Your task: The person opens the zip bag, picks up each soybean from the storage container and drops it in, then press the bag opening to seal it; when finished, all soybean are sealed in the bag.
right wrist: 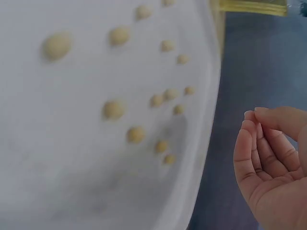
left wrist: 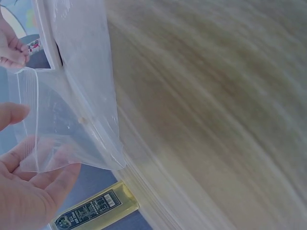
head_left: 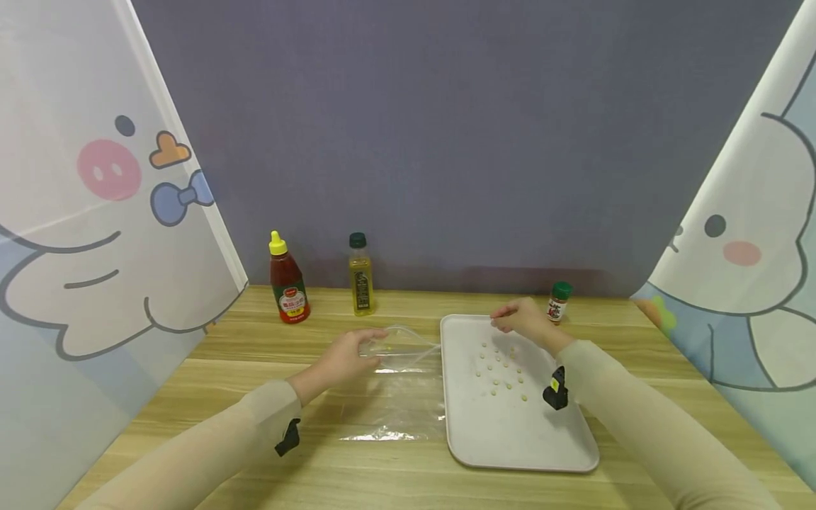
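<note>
My left hand holds a clear zip bag at its mouth, which gapes between thumb and fingers. The rest of the bag lies flat on the wooden table. One small pale bean-like thing shows in the bag. My right hand hangs over the far edge of a white tray, thumb and fingertips brought together. In the right wrist view nothing shows between those fingertips. Several small, round, pale yellow beans lie scattered on the tray; their exact kind is unclear.
Behind the bag stand a ketchup bottle with a yellow cap and an oil bottle with a dark cap. A small green-capped spice jar stands behind the tray, near my right hand. Printed panels flank the table; a dark panel backs it.
</note>
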`<state>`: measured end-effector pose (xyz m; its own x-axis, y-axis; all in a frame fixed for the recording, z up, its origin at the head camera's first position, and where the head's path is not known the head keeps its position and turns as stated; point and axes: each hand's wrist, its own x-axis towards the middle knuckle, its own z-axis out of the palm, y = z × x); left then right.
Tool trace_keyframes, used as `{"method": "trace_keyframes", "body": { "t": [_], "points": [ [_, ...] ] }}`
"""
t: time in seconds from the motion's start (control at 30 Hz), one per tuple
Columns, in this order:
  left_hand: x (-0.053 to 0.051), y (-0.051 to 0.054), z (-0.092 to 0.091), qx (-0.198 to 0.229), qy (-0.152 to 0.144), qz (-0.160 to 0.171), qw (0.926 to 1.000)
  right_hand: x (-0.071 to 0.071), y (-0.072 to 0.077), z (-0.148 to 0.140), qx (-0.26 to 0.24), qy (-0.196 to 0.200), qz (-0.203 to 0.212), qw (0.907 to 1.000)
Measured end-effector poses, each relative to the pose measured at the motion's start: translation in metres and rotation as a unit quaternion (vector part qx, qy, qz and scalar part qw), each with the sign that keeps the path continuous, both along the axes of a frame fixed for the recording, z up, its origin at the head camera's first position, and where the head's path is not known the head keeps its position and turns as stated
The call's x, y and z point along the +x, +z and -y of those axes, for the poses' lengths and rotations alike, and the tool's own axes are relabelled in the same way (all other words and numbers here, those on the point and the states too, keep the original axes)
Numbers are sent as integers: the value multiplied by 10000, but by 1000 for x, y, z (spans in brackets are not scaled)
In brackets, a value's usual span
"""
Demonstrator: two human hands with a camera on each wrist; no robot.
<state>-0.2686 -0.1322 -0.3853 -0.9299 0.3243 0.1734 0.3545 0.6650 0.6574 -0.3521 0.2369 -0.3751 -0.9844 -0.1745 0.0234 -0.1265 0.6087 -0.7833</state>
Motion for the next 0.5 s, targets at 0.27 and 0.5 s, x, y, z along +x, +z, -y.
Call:
{"method": "trace_keyframes", "body": {
  "t": [0.27,0.5],
  "points": [
    [-3,1,0,15,-6,9,10000,5,20,28,-625,220,10,9978],
    [-3,1,-1,-48,-28,32,10000,15,25,60,-892,456,123,9949]
  ]
}}
